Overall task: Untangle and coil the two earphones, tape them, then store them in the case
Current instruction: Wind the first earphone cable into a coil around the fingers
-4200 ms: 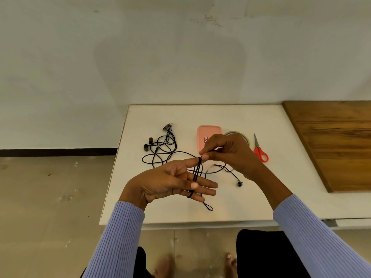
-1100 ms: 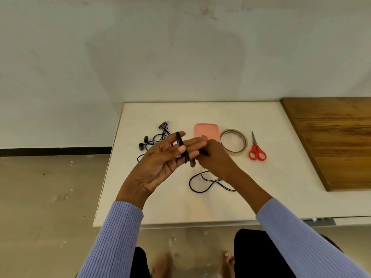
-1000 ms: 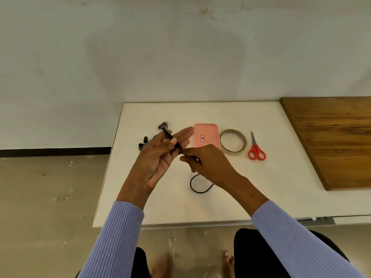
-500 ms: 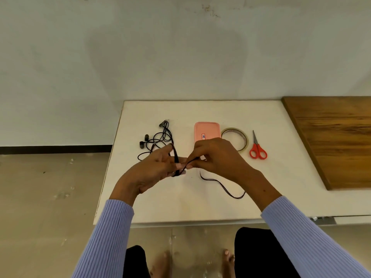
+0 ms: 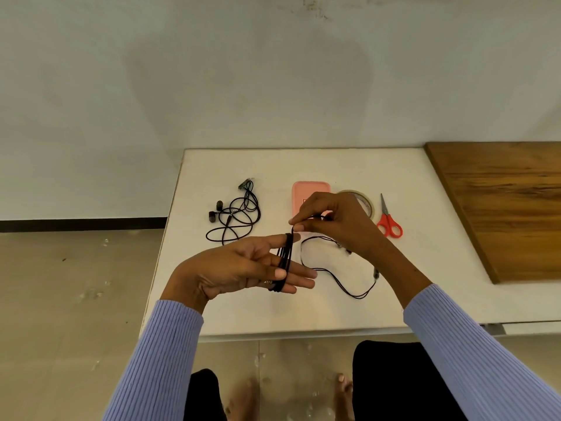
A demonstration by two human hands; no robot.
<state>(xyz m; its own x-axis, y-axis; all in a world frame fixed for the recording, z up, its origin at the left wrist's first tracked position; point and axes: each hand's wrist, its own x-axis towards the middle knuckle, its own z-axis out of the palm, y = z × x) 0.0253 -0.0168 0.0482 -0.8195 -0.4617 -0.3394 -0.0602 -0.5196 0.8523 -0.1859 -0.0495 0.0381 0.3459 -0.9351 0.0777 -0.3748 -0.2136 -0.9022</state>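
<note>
Two earphones are showing. One earphone cable (image 5: 284, 259) is sitting wound in several black turns around the outstretched fingers (image 5: 299, 273) of the left hand (image 5: 243, 268), which is lying palm-up above the white table (image 5: 425, 299) with fingers straight and the thumb pressing onto the turns. The right hand (image 5: 337, 223) is hovering just above and to the right of it, pinching the same cable between thumb and forefinger, close to the left forefinger tip; the two hands are near each other, joined only by the cable. The free remainder of this cable (image 5: 343, 284) is trailing down onto the table in one loose loop beneath the right wrist, with small fittings showing along it; too small to identify.

The second earphone (image 5: 235, 215) is lying untouched on the table, left of the hands, in a loose tangle; two dark earbuds are showing at its left side and one plug at its far end.

One pink case (image 5: 306, 196) is lying flat behind the right hand, partly hidden by the fingers. One roll of tape (image 5: 365, 202) is sitting just right of the case, also partly covered by the hand. One pair of red-handled scissors (image 5: 388, 221) is lying right of the tape, blades pointing away from the person. One wooden board (image 5: 501, 208) is resting on the right part of the table.

Two blue ribbed sleeves (image 5: 158, 360) are covering the forearms.
</note>
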